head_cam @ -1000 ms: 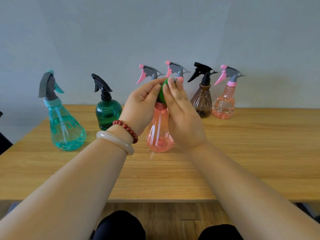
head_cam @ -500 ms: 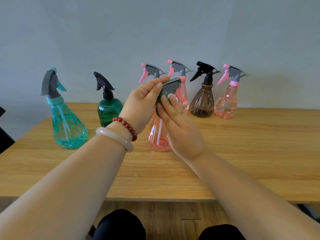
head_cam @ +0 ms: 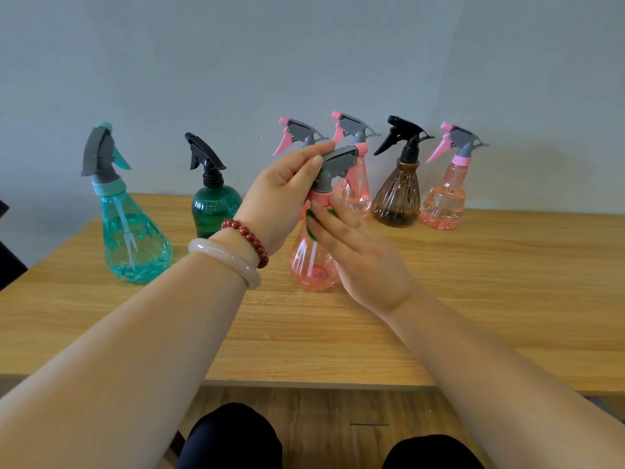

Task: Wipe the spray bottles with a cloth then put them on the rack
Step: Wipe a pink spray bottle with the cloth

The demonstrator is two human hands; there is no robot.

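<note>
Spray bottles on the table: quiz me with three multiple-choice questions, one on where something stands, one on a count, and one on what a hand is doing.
1. Where does the teal bottle stand among the bottles?
A) far left
B) far right
C) in the middle

2. How many bottles have a black trigger head?
A) one
B) two
C) four

3. What is the left hand doing?
A) pinching the grey trigger head of the pink bottle
B) resting open, holding nothing
C) gripping the brown bottle

Answers:
1 A, no bottle stands to its left.
2 B, only the dark green bottle and the brown bottle carry black heads.
3 A, the thumb and fingers close on the grey head.
</note>
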